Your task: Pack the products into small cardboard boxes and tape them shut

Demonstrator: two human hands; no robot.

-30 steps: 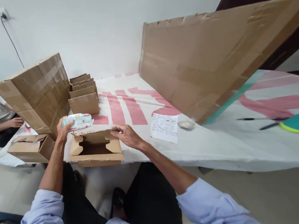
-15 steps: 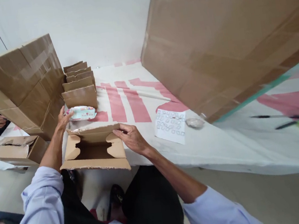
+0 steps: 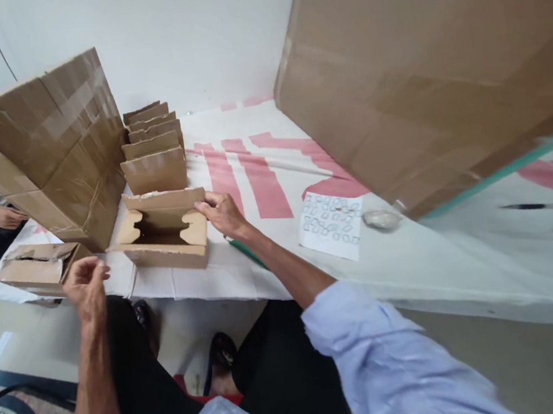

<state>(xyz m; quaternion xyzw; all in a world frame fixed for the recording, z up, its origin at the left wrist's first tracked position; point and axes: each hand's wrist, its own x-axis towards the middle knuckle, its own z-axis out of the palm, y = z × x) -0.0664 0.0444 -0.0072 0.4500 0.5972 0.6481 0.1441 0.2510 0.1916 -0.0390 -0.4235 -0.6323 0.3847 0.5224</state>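
An open-topped cardboard box (image 3: 166,253) stands on the cloth-covered table, its flaps raised and its inside dark. My right hand (image 3: 224,213) grips the box's right back corner between thumb and fingers. Left of the box and nearer to me, my left hand (image 3: 85,281) is raised with curled fingers, touching no box that I can make out; whether it holds something small is unclear. Beside it lies a closed, taped cardboard box (image 3: 34,265). A green, pen-like object (image 3: 248,252) lies partly under my right forearm.
Several upright cardboard pieces (image 3: 156,171) stand behind the box, beside a large taped carton (image 3: 63,152). A huge cardboard panel (image 3: 421,68) leans at the right. A marked paper sheet (image 3: 332,226) and a clear packet (image 3: 381,219) lie mid-table. Another person's hand (image 3: 8,216) shows at far left.
The open box has moved back onto the table with my right hand on it. My left hand has come back toward me, away from the white-and-blue packet, which no longer shows.
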